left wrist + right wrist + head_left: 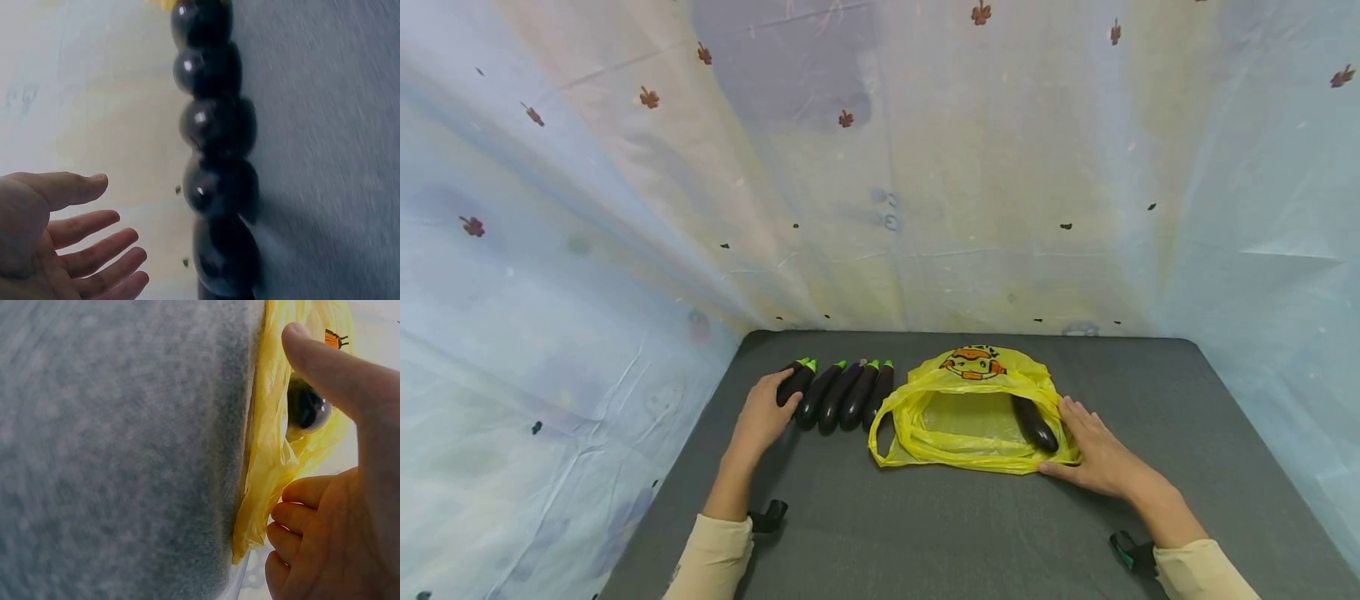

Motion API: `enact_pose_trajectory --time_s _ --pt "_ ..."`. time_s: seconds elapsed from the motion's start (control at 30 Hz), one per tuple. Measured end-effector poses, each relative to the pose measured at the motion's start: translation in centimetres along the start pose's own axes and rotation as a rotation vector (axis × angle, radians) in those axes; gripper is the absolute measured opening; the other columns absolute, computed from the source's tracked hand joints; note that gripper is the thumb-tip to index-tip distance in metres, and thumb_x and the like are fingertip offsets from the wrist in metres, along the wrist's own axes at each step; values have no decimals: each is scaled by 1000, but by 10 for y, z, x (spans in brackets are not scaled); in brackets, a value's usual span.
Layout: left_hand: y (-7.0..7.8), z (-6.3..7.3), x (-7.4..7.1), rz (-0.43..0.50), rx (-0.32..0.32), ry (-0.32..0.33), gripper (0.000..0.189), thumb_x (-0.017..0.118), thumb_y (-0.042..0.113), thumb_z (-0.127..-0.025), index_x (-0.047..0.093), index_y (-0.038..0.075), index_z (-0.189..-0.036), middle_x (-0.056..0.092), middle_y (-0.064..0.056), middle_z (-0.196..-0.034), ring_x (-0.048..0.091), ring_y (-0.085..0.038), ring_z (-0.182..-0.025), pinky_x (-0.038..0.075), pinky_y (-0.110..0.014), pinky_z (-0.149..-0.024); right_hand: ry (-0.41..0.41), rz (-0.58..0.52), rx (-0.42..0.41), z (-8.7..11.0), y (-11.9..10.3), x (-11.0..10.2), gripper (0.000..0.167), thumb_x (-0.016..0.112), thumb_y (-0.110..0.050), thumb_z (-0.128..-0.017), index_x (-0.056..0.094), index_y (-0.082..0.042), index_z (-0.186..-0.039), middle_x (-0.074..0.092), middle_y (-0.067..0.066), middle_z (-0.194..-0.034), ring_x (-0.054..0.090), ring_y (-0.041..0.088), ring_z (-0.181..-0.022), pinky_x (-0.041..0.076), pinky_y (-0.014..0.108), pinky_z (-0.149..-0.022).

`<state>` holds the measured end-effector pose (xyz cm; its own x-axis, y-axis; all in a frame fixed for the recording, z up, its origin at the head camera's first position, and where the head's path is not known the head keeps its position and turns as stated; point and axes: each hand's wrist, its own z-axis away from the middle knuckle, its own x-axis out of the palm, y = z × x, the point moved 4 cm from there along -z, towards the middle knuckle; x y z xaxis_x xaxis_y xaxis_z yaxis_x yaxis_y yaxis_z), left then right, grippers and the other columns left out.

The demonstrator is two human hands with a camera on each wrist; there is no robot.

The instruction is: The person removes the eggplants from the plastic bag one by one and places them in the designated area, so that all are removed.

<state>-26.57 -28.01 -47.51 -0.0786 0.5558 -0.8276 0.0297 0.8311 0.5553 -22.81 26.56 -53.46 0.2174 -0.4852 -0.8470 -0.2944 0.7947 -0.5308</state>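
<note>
Several dark purple eggplants [841, 398] with green stem ends lie side by side in a row on the grey table. At the left end of that row is my left hand [763, 417], its thumb and fingers spread beside the leftmost eggplant [792, 387]. The left wrist view shows these fingers extended and a gap between them and the row. A yellow plastic bag [970, 457] with a printed cartoon lies on its side, mouth facing me. Inside it, toward the right, rests one eggplant [1036, 427]. My right hand [1101, 454] touches the bag's right edge with fingers extended.
The grey table [940, 533] reaches back to a pale printed curtain [925, 250], which also hangs along the left and right sides. A handle loop [884, 429] of the bag lies close to the right end of the row. Black straps sit at both wrists.
</note>
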Motion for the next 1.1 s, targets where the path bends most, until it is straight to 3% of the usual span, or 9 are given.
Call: enact_pose_trajectory --time_s 0.27,0.6,1.1 --pt "29 5 14 38 43 -3 60 67 28 -109 48 4 -161 42 -26 -164 38 -50 -152 34 -70 -119 3 7 -2 1 0 0 123 82 -61 -89 16 7 -169 15 35 -173 16 56 -158 14 71 -125" --pt "69 14 42 64 70 -33 60 72 34 -106 53 11 -159 50 -17 -160 51 -41 -145 44 -64 -114 5 17 -1 2 2 -1 124 82 -63 -89 15 5 -169 15 34 -173 16 56 -158 14 71 -126" --pt "119 24 90 73 267 -169 56 70 36 -107 57 10 -156 55 -14 -156 54 -37 -142 47 -59 -114 2 11 0 2 3 0 124 81 -63 -89 15 5 -169 15 35 -173 16 56 -158 14 72 -125"
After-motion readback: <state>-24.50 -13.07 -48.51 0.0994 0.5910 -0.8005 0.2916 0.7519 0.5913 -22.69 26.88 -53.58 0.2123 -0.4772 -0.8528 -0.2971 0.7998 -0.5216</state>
